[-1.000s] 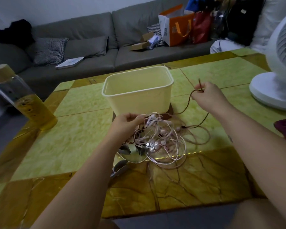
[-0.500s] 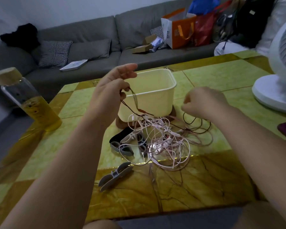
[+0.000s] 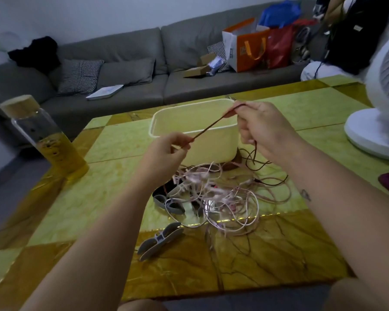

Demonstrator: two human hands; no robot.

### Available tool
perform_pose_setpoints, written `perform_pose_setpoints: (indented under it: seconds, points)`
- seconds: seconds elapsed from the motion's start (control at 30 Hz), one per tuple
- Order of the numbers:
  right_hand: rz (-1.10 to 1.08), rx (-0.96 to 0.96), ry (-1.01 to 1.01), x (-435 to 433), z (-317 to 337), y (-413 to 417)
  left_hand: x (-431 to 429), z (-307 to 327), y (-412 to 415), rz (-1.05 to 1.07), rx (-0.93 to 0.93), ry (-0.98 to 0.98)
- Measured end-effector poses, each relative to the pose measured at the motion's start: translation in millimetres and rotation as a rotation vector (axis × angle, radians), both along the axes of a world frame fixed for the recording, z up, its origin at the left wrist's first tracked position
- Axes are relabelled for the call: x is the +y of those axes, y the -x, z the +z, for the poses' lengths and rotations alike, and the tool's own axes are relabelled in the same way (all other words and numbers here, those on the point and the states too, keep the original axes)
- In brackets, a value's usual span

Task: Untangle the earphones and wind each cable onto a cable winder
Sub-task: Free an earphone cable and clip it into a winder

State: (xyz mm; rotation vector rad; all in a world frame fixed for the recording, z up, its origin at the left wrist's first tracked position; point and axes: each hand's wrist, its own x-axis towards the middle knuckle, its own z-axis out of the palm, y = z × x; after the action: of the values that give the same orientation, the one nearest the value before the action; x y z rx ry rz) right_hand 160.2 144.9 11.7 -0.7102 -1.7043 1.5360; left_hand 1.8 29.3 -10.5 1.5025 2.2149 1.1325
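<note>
The thin dark-brown earphone cable (image 3: 213,125) is stretched taut in the air, just in front of the tub. The left hand (image 3: 167,152) pinches its lower end and the right hand (image 3: 264,129) pinches it higher up, towards 2 o'clock. The hands are apart, each clamped on that one cable. I take it the line is held tight to find where it runs free of the rest. Its slack drops from the right hand to the table and loops into the heap at its 2 o'clock edge, so it looks only partly freed.

The heap of pale pink earphone cables (image 3: 225,196) lies below the hands, loosely knotted, touching the tabletop. Pulling the dark cable hard would likely drag pink loops along with it.

A flat grey bone-shaped cable winder (image 3: 161,240) lies bare at 7 o'clock from the heap, within easy reach. More grey winders (image 3: 170,204) sit at 9 o'clock, partly under the pink strands, which would hinder picking them up.

At 12 o'clock stands the cream rectangular plastic tub (image 3: 213,149), near the raised hands. On the glossy yellow-green marble-patterned table (image 3: 103,194) a glass bottle of yellow liquid with a wooden lid (image 3: 46,140) stands at 10 o'clock. A white fan (image 3: 377,122) stands at 2 o'clock, both well apart from the cables.
</note>
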Motion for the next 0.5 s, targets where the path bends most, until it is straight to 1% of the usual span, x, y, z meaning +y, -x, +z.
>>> perform_pose_setpoints:
  seconds: [0.13,0.23,0.3,0.37,0.43,0.5]
  points:
    - [-0.028,0.185,0.138,1,5,-3,8,-6,-2,0.109,-0.091,-0.062]
    - [0.017,0.366,0.263,4,18,-8,10,3,-7,0.156,-0.040,-0.105]
    - [0.065,0.420,0.308,5,23,-13,11,11,-13,0.133,-0.010,-0.091]
    - [0.108,0.397,0.323,6,23,-16,12,21,-21,0.087,-0.067,-0.060]
    - [0.163,0.302,0.322,8,19,-21,14,27,-28,0.025,-0.248,-0.038]
    - [0.244,0.146,0.301,10,12,-28,17,30,-30,-0.030,-0.451,-0.035]
